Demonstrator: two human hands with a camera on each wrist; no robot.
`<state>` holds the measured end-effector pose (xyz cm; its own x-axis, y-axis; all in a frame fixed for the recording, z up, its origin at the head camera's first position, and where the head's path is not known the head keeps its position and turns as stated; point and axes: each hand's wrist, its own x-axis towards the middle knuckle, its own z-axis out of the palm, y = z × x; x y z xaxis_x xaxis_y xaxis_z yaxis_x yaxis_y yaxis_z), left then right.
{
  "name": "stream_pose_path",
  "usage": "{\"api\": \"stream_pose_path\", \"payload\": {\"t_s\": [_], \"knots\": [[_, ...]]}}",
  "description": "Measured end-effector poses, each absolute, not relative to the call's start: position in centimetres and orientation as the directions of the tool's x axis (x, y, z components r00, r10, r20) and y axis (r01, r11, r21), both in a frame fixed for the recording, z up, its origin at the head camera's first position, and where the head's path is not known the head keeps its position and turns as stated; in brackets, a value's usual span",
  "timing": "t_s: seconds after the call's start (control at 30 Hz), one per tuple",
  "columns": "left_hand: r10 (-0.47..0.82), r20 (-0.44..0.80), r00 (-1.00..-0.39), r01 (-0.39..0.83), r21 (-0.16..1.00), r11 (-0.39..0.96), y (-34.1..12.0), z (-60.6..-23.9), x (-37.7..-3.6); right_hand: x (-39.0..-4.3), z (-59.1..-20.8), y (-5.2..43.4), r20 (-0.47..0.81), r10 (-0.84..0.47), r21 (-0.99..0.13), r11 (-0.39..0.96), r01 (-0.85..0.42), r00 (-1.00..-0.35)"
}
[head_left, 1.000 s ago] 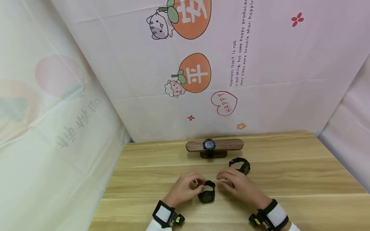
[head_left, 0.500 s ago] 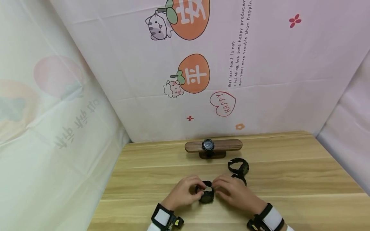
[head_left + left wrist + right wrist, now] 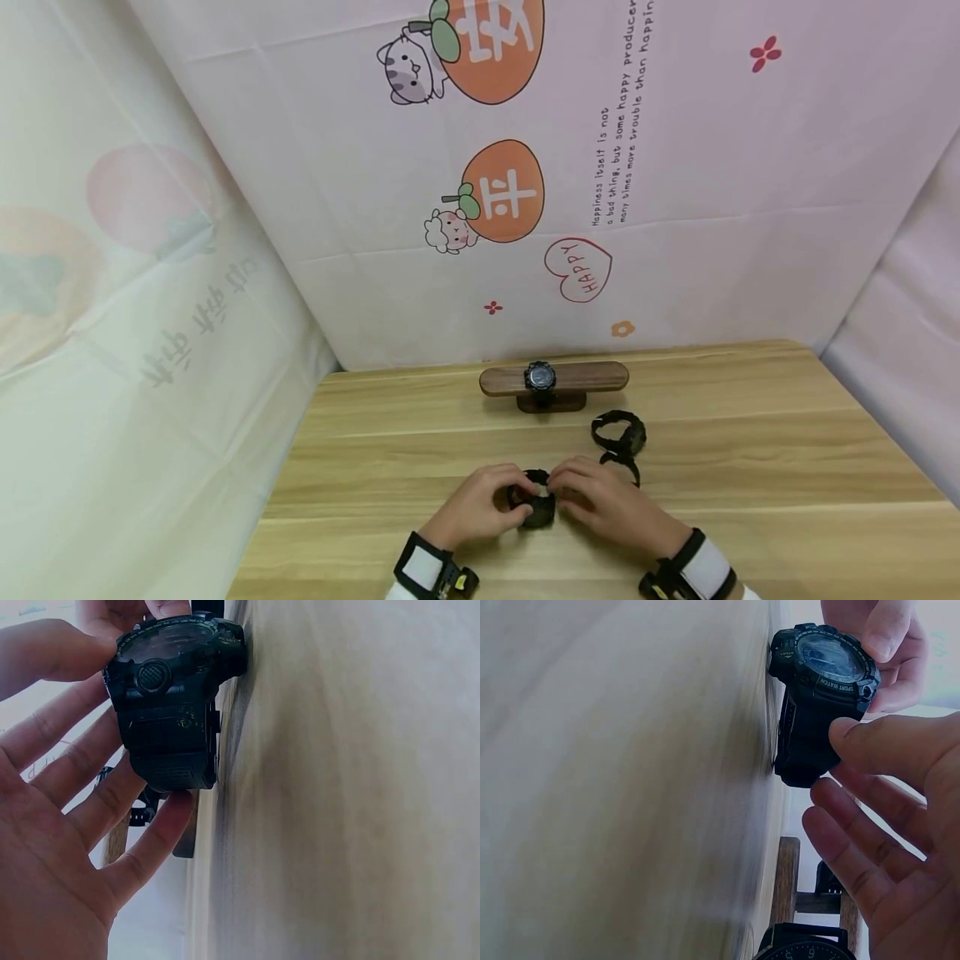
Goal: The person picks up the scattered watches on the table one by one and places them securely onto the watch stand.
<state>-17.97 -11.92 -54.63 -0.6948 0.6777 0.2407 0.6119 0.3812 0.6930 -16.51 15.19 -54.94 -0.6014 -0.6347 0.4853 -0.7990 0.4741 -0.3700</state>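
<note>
A black sport watch (image 3: 538,512) with its strap in a loop rests on the table between both hands. From the left side, my left hand (image 3: 478,504) pinches it, the thumb at the edge of the dial and fingers behind the strap, as the left wrist view shows on the watch (image 3: 169,739). My right hand (image 3: 615,510) holds its right side. In the right wrist view the right thumb presses the strap just below the case of the watch (image 3: 810,731), with the index finger behind. The dial faces up toward me, tilted.
Behind the hands stands a wooden watch stand (image 3: 588,377) bearing another watch (image 3: 540,377) left of its middle. Right of it, a looped black watch (image 3: 635,435) lies on the wood-grain table (image 3: 360,467). A further black strap (image 3: 636,472) shows partly behind the right hand.
My right hand has come left, away from the other watches, onto the held watch's side. My left thumb has slid from the strap down to the dial's edge.
</note>
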Motion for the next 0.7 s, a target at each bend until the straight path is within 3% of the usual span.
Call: {"api": "stream_pose_path", "payload": {"t_s": [0.37,0.7], "knots": [[0.680,0.223,-0.698,0.576,0.739,0.349,-11.92,-54.63,-17.97,-16.48,-54.93,14.86,0.448,-0.648,-0.378,0.487,-0.787,-0.616],[0.645,0.207,-0.735,0.516,0.788,0.336,-11.88,-54.61,-17.99,-16.61,-54.58,14.72,0.372,-0.633,-0.465,0.506,-0.726,-0.679]]}}
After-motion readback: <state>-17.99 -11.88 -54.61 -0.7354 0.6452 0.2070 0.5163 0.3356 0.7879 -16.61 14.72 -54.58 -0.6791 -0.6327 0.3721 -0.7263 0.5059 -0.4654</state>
